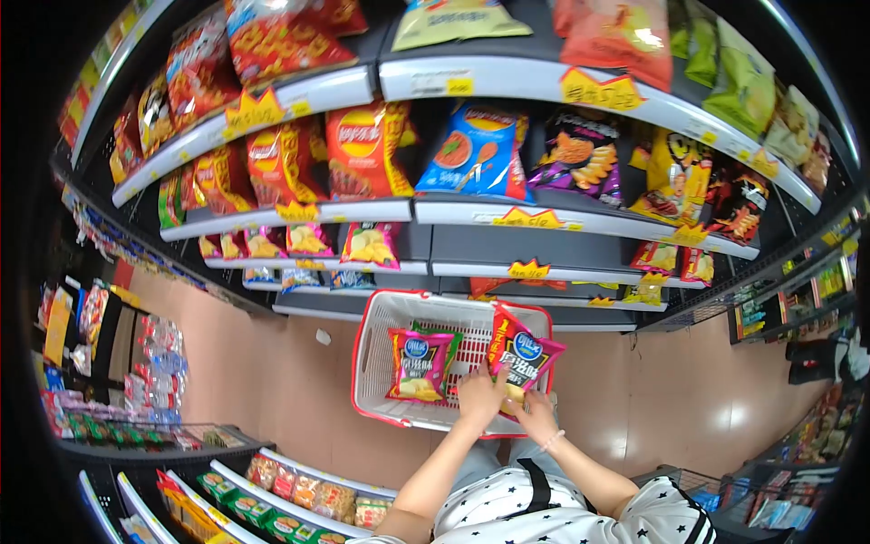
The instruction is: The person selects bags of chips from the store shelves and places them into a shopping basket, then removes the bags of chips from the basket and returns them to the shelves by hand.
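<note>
A white shopping basket [374,385] with a red rim stands in front of me. Both hands are over its right side, at a pink and black chip bag [523,361] that leans upright with its top above the rim. My left hand [480,394] grips the bag's lower left edge. At the bottom right of the bag, my right hand [533,417] pinches it. Red packaging shows along the bag's upper left; whether it is a second bag I cannot tell. In the basket's left half lies another pink chip bag [420,364], with a green bag [453,340] partly hidden behind it.
Beyond the basket rises a shelf unit [344,210] of snacks, including a blue chip bag [478,152] and a purple-black bag [580,156]. A lower shelf with packaged food [304,490] is at the near left. Bottled drinks [163,367] stand farther left, on the tiled floor [272,372].
</note>
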`<state>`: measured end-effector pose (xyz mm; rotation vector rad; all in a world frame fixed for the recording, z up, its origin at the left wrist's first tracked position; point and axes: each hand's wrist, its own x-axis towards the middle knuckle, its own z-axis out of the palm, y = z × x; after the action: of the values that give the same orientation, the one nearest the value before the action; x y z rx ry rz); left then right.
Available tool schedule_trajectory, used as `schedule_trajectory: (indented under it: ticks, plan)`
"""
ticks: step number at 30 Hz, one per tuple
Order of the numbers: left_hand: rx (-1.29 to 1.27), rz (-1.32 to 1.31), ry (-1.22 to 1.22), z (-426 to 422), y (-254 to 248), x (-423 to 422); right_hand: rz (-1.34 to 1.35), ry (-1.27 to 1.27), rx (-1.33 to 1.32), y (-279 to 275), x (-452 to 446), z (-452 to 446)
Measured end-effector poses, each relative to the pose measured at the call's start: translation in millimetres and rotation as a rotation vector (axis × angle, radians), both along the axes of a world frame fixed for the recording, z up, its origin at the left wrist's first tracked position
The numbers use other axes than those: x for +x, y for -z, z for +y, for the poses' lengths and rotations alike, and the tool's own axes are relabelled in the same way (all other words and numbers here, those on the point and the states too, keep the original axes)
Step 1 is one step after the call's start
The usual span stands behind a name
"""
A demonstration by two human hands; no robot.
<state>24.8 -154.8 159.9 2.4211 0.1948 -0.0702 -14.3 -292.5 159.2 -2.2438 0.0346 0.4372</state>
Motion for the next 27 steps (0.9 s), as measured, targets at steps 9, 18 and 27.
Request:
schedule_trajectory:
  ticks: [9,18,27]
  plan:
    - [-0.178,-0.157,0.250,-124.7,0.8,134.5,-0.524,0.340,-0.063,8.7,143.1,-119.8]
    - [-0.154,-0.274,0.267,-229.6,70.1,296.7,-0.517,0.327,-0.269,53.4,313.7,-234.3]
    - [-0.059,-0.341,0.245,-206.9,81.0,305.9,-0.468,0.274,-0.281,99.1,315.5,-231.4]
